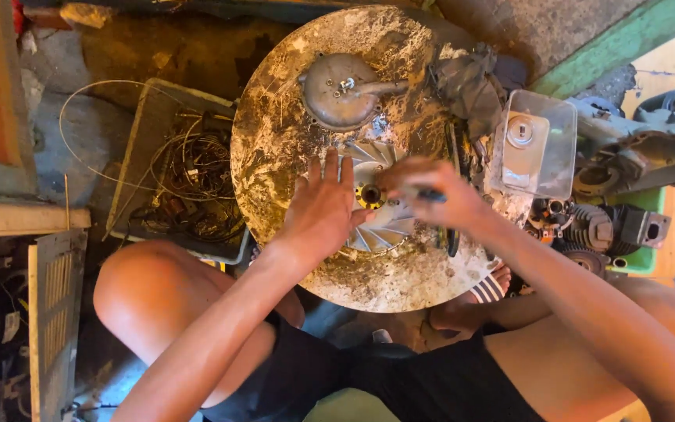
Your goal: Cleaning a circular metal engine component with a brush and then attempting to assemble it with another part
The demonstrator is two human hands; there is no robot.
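Observation:
A silver finned flywheel (380, 227) with a brass centre hole lies on a dirty round metal disc (275, 133) that serves as a work surface. My left hand (322, 207) rests flat on the flywheel's left side, fingers together and pointing up. My right hand (431, 191) hovers over the flywheel's upper right, closed around a dark-handled tool (433, 195) whose tip I cannot see. A grey domed metal cover (337, 94) with a handle lies at the far part of the disc.
A grey rag (470, 82) and a clear plastic tank (537, 144) sit at the disc's right. Engine parts (611, 227) lie further right in a green tray. A crate of tangled wires (193, 176) stands at left. My knees are below the disc.

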